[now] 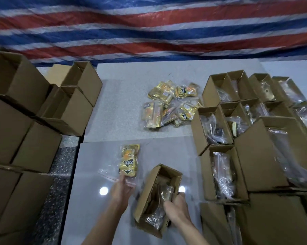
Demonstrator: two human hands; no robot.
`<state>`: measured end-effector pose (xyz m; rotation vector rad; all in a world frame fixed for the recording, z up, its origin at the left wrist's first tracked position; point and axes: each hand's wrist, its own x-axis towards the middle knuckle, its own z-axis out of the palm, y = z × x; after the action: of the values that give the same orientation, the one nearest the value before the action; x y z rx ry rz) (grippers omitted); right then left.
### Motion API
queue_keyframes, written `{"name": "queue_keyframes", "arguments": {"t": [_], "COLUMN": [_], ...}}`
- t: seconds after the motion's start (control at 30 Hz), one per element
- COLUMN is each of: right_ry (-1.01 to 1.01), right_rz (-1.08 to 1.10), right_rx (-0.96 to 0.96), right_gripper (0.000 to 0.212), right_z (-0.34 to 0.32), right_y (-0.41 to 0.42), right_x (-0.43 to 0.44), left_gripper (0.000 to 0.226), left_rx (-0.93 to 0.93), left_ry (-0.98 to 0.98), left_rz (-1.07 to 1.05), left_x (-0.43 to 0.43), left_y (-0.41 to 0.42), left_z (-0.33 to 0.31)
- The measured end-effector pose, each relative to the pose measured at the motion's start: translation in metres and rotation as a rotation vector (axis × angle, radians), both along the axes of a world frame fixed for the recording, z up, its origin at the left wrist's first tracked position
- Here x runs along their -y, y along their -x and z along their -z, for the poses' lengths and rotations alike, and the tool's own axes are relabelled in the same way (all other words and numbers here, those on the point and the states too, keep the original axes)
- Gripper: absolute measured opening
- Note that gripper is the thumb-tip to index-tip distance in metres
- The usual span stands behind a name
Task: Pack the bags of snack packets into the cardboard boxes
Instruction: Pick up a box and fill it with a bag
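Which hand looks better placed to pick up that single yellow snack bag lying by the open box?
Left. The left hand already touches the near end of the snack bag, while the right hand is busy at the open box.

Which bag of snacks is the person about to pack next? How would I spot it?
Start at the open box between the hands. Just left of it, one clear bag of yellow packets lies alone under the left hand; the other loose bags form a pile farther back.

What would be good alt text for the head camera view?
A person's right hand pushes a bag into a small cardboard box while the left hand touches another snack bag. Filled boxes stand right, empty boxes left.
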<state>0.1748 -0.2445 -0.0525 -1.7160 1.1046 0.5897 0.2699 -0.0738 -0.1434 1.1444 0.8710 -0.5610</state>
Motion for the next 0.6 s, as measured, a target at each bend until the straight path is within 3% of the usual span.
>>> {"name": "queue_keyframes", "arguments": {"t": [0.27,0.5,0.6], "right_ry": [-0.009,0.072,0.079], "right_rz": [0.04,0.019,-0.024], "right_rx": [0.013,0.014,0.009], "right_gripper": [0.027,0.032,0.024], "right_z": [0.002,-0.005,-0.006], "right_y": [0.038,0.057,0.068], "right_x": [-0.013,-0.021,-0.021], "left_gripper": [0.001,0.026,0.026], "left_rx": [0.139,0.218,0.278], "left_ry": [-0.264,-0.109,-0.03], "left_rz": [0.177,0.277,0.349], "left_x": [-0.032,-0.04,-0.037], "left_y": [0.037,0.048,0.061], "left_z": [-0.043,-0.083,-0.106]}}
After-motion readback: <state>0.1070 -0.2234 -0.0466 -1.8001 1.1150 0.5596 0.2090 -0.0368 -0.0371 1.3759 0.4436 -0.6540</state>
